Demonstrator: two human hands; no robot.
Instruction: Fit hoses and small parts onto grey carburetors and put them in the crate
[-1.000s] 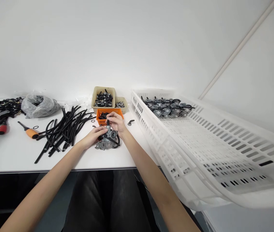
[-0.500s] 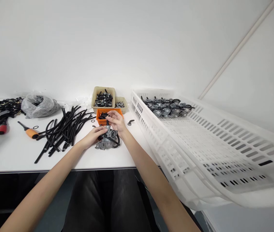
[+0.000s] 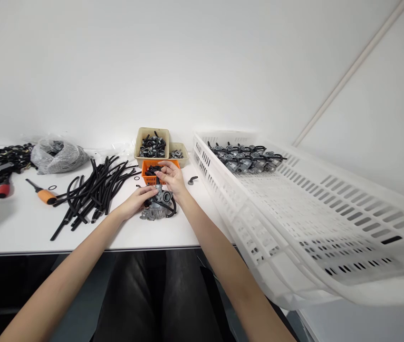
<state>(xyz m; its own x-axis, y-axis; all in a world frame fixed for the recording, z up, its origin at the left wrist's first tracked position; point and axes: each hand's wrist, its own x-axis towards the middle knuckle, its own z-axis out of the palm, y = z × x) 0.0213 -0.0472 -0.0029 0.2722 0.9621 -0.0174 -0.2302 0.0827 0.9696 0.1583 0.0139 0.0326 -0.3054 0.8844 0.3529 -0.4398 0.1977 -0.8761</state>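
A grey metal carburetor (image 3: pixel 158 210) with a curved black hose on its right side stands on the white table in front of me. My left hand (image 3: pixel 138 200) is closed around its left side, fingers near the upper body. At the top, the fingertips of my right hand (image 3: pixel 172 179) pinch a short black cap (image 3: pixel 158 181), which rises upright from the carburetor. Just behind my hands is an orange basket (image 3: pixel 175 164) holding small black parts. A small black elbow piece (image 3: pixel 192 180) lies on the table to the right.
Black hoses (image 3: pixel 97 197) lie piled to the left, near an orange-handled tool (image 3: pixel 46 196) and a red-handled one (image 3: pixel 3 191). Behind stand a plastic bag of parts (image 3: pixel 59 159) and a beige bin (image 3: pixel 138 142). A large white crate (image 3: pixel 259 209) holding several carburetors (image 3: pixel 246 159) fills the right.
The fingers of my right hand have shifted very slightly at the black cap. My left hand and the carburetor stay in place.
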